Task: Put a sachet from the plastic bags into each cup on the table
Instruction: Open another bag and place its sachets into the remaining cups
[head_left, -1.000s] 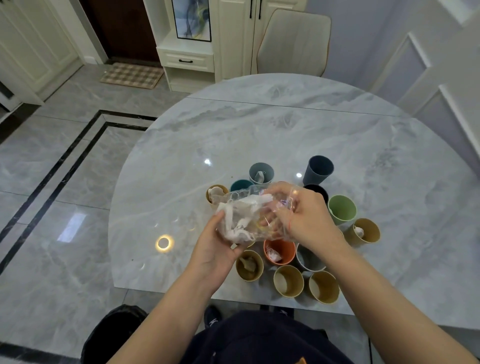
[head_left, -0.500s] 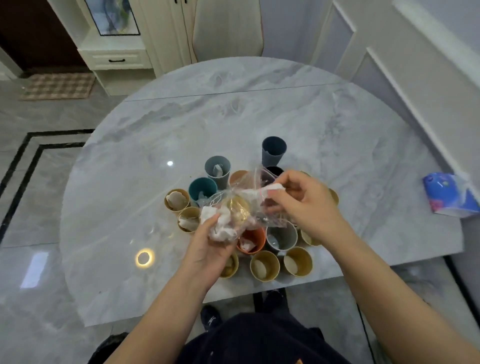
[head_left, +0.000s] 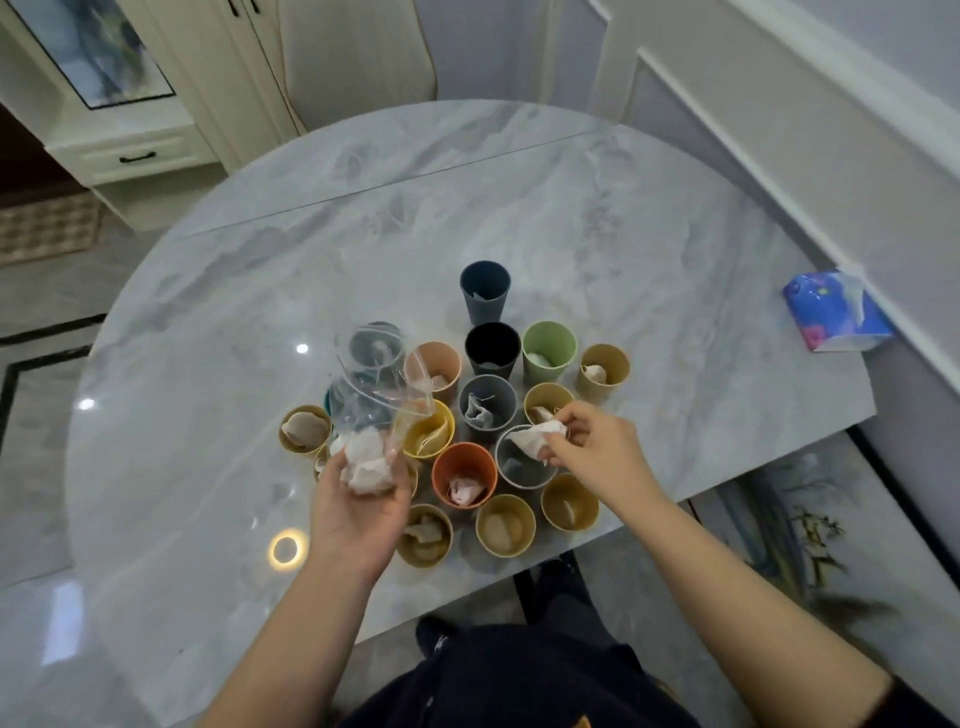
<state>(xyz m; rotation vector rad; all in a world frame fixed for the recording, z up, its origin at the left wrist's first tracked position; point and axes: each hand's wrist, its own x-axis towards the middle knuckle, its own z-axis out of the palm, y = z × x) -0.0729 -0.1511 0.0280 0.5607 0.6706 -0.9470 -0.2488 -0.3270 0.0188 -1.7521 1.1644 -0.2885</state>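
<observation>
Several coloured cups stand bunched near the front edge of the marble table. My left hand holds a clear plastic bag upright, with white sachets bunched at its bottom. My right hand pinches one white sachet just over the rim of a grey cup. Most cups show a sachet inside, such as the orange cup and the tan cup at the left. The bag hides a grey cup and a teal cup behind it.
A blue tissue pack lies at the table's right edge by the wall. A chair stands at the far side. A dark blue cup is the farthest of the group.
My right hand has come out of the bag with a sachet and dropped to the grey cup on the right. The bag now stands open in my left hand. The view has swung right.
</observation>
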